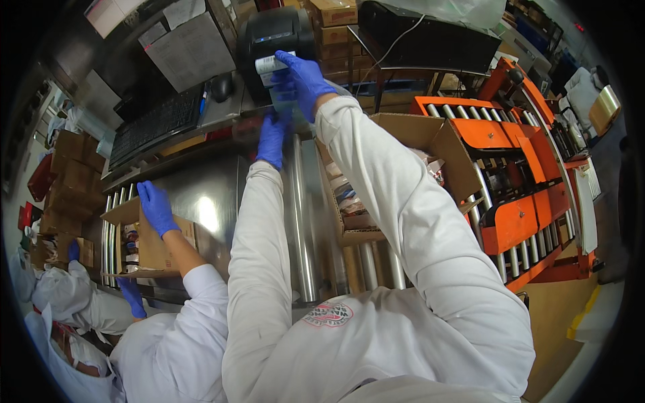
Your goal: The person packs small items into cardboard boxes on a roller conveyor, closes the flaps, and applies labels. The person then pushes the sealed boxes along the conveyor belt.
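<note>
A black label printer (272,34) stands in front of me, a white printed label (268,65) at its front. My right hand (306,83), in a blue glove, has its fingers on the label, the index finger along the upper edge. Below it, my left hand (272,141), also blue-gloved, reaches up beneath the printer; its fingertips are blurred, and whether they hold anything is unclear. An open cardboard box (363,234) with packaged goods sits on the rollers under my right forearm, which hides part of it.
An orange case-sealing machine (514,216) with rollers stands at right. A keyboard (156,126) and mouse (221,88) lie left of the printer. At left, a co-worker's gloved hand (158,209) holds an open carton (161,244) beside a steel surface (201,186).
</note>
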The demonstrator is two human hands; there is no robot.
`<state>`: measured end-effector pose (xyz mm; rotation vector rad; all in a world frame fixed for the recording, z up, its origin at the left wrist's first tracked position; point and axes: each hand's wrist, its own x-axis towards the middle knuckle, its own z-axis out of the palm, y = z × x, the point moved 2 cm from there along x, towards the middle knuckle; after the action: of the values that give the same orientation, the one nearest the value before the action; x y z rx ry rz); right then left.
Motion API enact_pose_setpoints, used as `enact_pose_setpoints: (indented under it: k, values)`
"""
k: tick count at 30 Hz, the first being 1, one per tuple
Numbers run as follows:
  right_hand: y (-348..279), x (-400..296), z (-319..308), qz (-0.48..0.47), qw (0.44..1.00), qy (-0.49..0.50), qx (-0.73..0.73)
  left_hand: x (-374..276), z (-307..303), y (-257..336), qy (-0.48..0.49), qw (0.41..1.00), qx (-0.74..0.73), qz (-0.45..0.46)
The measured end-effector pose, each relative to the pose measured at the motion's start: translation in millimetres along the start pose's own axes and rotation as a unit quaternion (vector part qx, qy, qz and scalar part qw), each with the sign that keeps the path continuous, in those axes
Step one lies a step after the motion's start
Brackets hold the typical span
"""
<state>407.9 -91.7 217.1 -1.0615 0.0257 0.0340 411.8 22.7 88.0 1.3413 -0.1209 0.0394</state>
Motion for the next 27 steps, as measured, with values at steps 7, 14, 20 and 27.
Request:
enact_pose_setpoints:
  k: [7, 14, 20, 27]
  values:
    - [4.0, 10.0, -4.7, -0.006, 0.997, 0.014, -0.073, 5.1, -22.1, -55.0, 0.109, 0.982, 0.112, 0.103]
    - [-28.8, -31.2, -10.2, -0.308, 0.847, 0.009, -0.434, 5.1, -78.1, -135.8, 0.125, 0.987, 0.064, 0.077]
    - [-74.9, -290.5, -104.0, 0.069, 0.937, -0.093, -0.329, -67.5, -100.1, -77.9, 0.156, 0.987, 0.022, 0.035]
    - [78.4, -326.2, -220.1, 0.137, 0.929, 0.180, -0.292, -101.1, -27.2, -3.9, 0.065, 0.988, 0.109, 0.090]
